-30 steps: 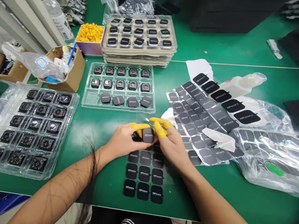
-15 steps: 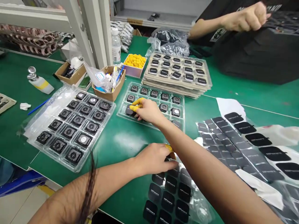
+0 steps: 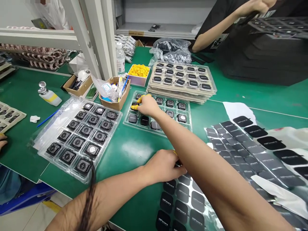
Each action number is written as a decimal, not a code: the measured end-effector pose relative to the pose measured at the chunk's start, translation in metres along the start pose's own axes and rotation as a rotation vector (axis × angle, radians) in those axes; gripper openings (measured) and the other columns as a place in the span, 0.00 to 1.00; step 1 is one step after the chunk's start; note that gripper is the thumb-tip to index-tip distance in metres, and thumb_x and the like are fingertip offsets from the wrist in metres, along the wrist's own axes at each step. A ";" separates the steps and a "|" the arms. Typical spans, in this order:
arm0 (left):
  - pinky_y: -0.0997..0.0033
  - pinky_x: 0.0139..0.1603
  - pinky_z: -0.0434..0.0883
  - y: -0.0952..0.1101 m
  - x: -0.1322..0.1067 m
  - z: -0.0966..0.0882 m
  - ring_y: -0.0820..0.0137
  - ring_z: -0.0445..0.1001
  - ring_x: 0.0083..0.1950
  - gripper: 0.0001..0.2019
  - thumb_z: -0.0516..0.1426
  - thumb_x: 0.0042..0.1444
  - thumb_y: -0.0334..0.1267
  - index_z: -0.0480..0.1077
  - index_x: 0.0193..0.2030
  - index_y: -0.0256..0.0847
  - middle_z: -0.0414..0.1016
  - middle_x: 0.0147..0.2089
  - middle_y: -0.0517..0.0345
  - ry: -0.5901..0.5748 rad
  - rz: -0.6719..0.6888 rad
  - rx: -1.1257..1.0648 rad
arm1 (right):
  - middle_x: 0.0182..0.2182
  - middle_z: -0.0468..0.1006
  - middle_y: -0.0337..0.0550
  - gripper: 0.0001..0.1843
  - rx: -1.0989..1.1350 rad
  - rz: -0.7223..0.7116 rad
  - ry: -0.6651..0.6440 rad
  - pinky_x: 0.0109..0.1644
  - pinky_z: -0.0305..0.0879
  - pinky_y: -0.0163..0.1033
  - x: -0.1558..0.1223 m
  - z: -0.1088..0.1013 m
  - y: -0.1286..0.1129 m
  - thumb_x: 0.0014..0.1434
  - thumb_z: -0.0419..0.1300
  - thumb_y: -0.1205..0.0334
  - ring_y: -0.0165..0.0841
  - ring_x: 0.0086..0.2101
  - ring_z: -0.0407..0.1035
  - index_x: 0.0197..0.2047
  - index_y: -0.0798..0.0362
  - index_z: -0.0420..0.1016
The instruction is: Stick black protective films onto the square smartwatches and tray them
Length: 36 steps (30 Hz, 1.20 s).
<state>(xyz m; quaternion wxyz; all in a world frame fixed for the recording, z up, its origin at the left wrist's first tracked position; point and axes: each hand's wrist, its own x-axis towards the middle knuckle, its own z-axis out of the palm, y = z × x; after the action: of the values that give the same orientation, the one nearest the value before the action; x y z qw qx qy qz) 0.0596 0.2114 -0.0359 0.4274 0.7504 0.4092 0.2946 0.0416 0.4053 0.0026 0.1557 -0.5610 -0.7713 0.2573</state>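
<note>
My right hand [image 3: 146,106] reaches across a clear plastic tray [image 3: 126,119], its yellow-cotted fingertips closed around a dark square module [image 3: 134,107] in the top left corner. Round-backed modules [image 3: 170,103] fill the upper rows, and black square modules [image 3: 144,120] lie in the lower row. My left hand [image 3: 162,167] rests above a clear sheet of black printed pads [image 3: 181,211]. My right forearm hides its fingertips, though a yellow finger cot shows at the edge.
A tray of modules [image 3: 79,134] lies left. Stacked beige trays [image 3: 181,81], a box of yellow finger cots [image 3: 139,71] and a cardboard box [image 3: 115,99] stand ahead. More pad sheets [image 3: 255,150] lie right. A co-worker's arm [image 3: 216,32] lifts a tray at top right.
My right hand has moved up and left across the tray, uncovering lower-row modules. The co-worker's hand has risen, and the view has shifted slightly.
</note>
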 end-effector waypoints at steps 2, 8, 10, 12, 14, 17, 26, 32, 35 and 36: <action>0.66 0.36 0.71 0.001 0.000 -0.001 0.60 0.80 0.40 0.04 0.58 0.57 0.35 0.69 0.31 0.41 0.81 0.37 0.53 -0.001 0.038 0.018 | 0.41 0.81 0.50 0.14 0.122 -0.016 0.014 0.49 0.75 0.45 -0.008 -0.007 0.001 0.56 0.70 0.61 0.40 0.42 0.78 0.44 0.57 0.76; 0.67 0.49 0.74 0.011 0.000 -0.006 0.65 0.81 0.44 0.09 0.61 0.58 0.37 0.76 0.45 0.42 0.83 0.42 0.59 0.031 -0.049 -0.046 | 0.37 0.79 0.43 0.19 0.974 -0.016 0.206 0.43 0.78 0.41 -0.124 -0.048 0.042 0.51 0.73 0.48 0.34 0.36 0.77 0.37 0.53 0.77; 0.67 0.48 0.75 0.014 0.000 -0.008 0.65 0.81 0.44 0.14 0.64 0.55 0.42 0.76 0.47 0.44 0.83 0.42 0.60 0.040 -0.113 -0.094 | 0.34 0.78 0.39 0.20 0.973 0.129 0.360 0.36 0.77 0.38 -0.182 -0.053 0.066 0.45 0.77 0.50 0.32 0.32 0.76 0.35 0.50 0.76; 0.67 0.48 0.75 0.016 0.001 -0.008 0.63 0.81 0.47 0.22 0.69 0.48 0.48 0.75 0.49 0.45 0.83 0.47 0.59 0.074 -0.173 -0.122 | 0.33 0.77 0.37 0.24 1.019 0.225 0.370 0.34 0.77 0.37 -0.230 -0.050 0.086 0.45 0.77 0.52 0.33 0.32 0.77 0.43 0.47 0.75; 0.65 0.50 0.75 0.016 0.001 -0.008 0.61 0.80 0.50 0.28 0.72 0.41 0.51 0.75 0.50 0.45 0.81 0.53 0.57 0.117 -0.221 -0.119 | 0.33 0.78 0.38 0.22 1.007 0.247 0.368 0.37 0.77 0.38 -0.260 -0.041 0.101 0.49 0.74 0.50 0.34 0.33 0.77 0.45 0.46 0.76; 0.65 0.54 0.75 0.013 0.001 -0.007 0.61 0.80 0.51 0.28 0.73 0.41 0.48 0.77 0.50 0.45 0.81 0.53 0.56 0.114 -0.220 -0.091 | 0.33 0.80 0.42 0.15 0.929 0.215 0.338 0.42 0.78 0.41 -0.274 -0.030 0.113 0.56 0.69 0.48 0.35 0.34 0.78 0.39 0.48 0.78; 0.60 0.57 0.75 0.013 0.003 -0.012 0.60 0.81 0.50 0.25 0.72 0.44 0.43 0.78 0.51 0.46 0.83 0.49 0.55 0.041 -0.181 -0.021 | 0.32 0.80 0.41 0.04 0.539 -0.095 0.464 0.39 0.76 0.44 -0.269 -0.059 0.124 0.61 0.66 0.58 0.36 0.34 0.75 0.34 0.45 0.82; 0.62 0.54 0.78 0.014 0.005 -0.013 0.61 0.82 0.48 0.27 0.72 0.44 0.43 0.76 0.52 0.41 0.83 0.48 0.53 0.061 -0.320 -0.326 | 0.34 0.82 0.41 0.04 0.143 -0.116 0.701 0.42 0.79 0.49 -0.305 -0.075 0.163 0.61 0.66 0.62 0.41 0.39 0.79 0.38 0.42 0.81; 0.61 0.56 0.77 0.014 0.008 -0.016 0.62 0.82 0.48 0.29 0.74 0.41 0.41 0.76 0.52 0.41 0.83 0.47 0.53 0.057 -0.341 -0.436 | 0.38 0.83 0.40 0.09 0.086 -0.264 0.303 0.52 0.80 0.52 -0.322 -0.074 0.181 0.64 0.62 0.63 0.45 0.51 0.77 0.43 0.39 0.81; 0.61 0.57 0.77 0.013 0.008 -0.018 0.62 0.82 0.48 0.29 0.74 0.40 0.40 0.76 0.52 0.40 0.83 0.47 0.53 0.069 -0.338 -0.458 | 0.39 0.83 0.39 0.09 0.061 -0.290 0.250 0.57 0.77 0.56 -0.325 -0.074 0.185 0.64 0.63 0.62 0.47 0.54 0.75 0.45 0.38 0.81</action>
<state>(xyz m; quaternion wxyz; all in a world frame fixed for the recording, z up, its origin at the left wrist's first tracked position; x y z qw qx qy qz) 0.0543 0.2216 -0.0156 0.6146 0.5449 0.4657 0.3293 0.3306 0.1589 -0.0266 0.3028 -0.4664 -0.8106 0.1836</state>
